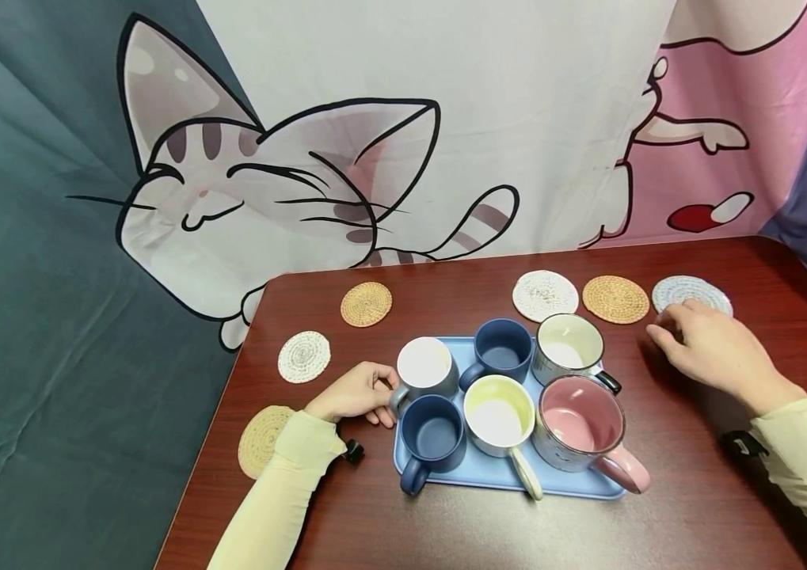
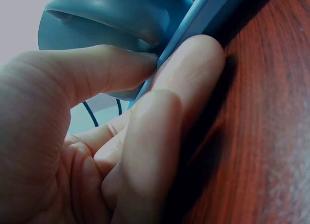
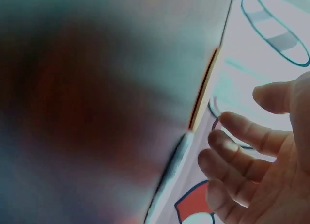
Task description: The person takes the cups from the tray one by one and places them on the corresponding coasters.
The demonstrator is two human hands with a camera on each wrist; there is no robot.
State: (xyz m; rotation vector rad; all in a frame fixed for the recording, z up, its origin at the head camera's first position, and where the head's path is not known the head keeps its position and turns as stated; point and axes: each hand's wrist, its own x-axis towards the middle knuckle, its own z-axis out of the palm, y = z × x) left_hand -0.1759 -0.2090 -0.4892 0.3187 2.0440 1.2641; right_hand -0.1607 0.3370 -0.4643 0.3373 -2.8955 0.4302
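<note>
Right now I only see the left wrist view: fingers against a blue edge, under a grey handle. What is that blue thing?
Observer: It is a blue tray holding six mugs. The left hand pinches the handle of the grey mug.
Operator: Where is the other hand?
Observer: The right hand rests on the table, fingers relaxed, by a pale blue coaster.
Operator: Any coasters near the left hand?
Observer: Yes, a tan coaster by the sleeve and a white coaster beyond it.
</note>
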